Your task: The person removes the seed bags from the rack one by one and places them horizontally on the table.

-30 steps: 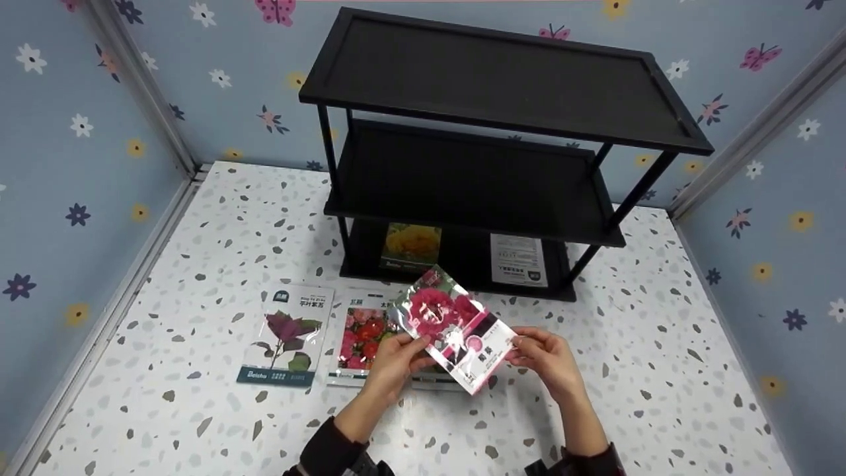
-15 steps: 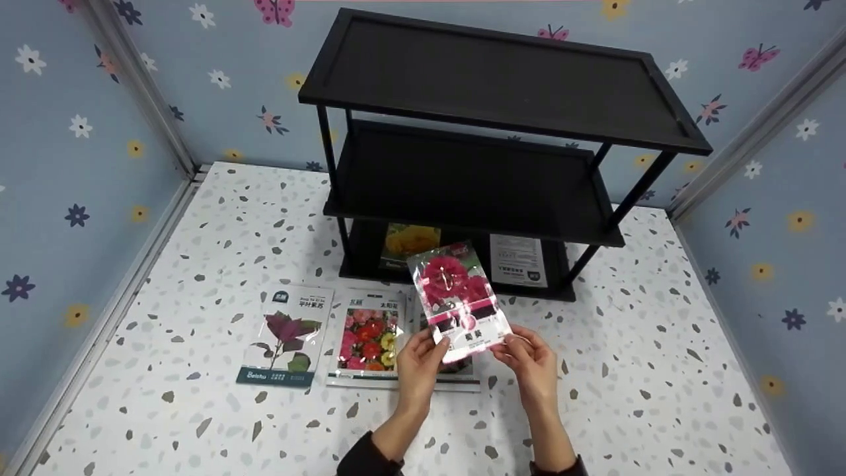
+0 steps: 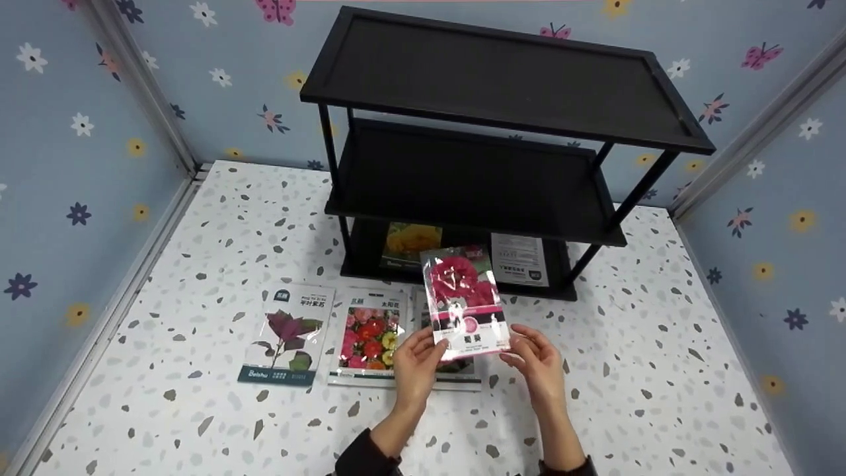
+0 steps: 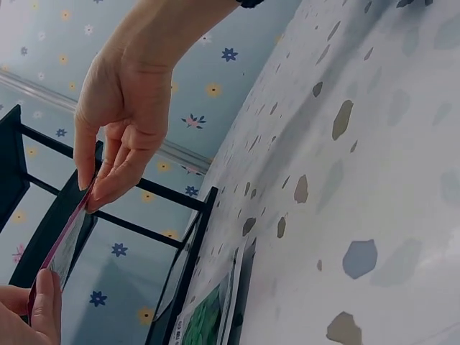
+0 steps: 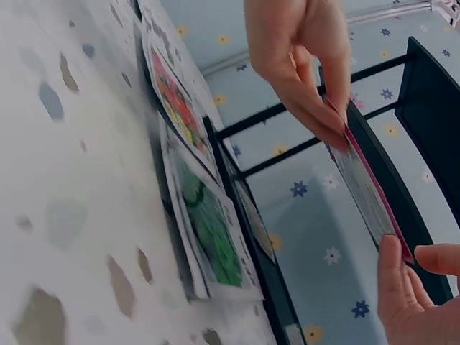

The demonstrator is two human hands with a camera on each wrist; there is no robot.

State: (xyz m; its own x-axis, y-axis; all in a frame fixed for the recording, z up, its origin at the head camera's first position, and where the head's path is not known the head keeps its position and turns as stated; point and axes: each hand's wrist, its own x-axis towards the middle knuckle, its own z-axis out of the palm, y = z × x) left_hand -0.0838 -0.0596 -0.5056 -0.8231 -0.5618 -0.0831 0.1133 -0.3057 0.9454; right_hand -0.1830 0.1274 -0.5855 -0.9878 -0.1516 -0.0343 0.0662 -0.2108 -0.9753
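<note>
Both hands hold up a glossy seed packet (image 3: 466, 301) with pink-red flowers, upright above the table, just in front of the black shelf's bottom tier. My left hand (image 3: 416, 360) pinches its lower left corner and my right hand (image 3: 538, 362) pinches its lower right corner. In the left wrist view the packet (image 4: 65, 248) shows edge-on between the right hand (image 4: 122, 108) above and the left hand (image 4: 32, 316) below. The right wrist view also shows the packet (image 5: 366, 187) edge-on, thin and pink-rimmed.
Three packets lie in a row on the speckled table (image 3: 198, 423): purple-leaf (image 3: 287, 334), red-flower (image 3: 370, 337), and one (image 3: 456, 371) partly hidden under the held packet. The black three-tier shelf (image 3: 489, 152) holds a yellow-flower packet (image 3: 410, 241) and a white one (image 3: 519, 260) on its bottom tier. Flowered walls enclose three sides.
The held packet has turned from a diagonal tilt to upright and moved forward toward the shelf. Both hands have shifted to its lower corners.
</note>
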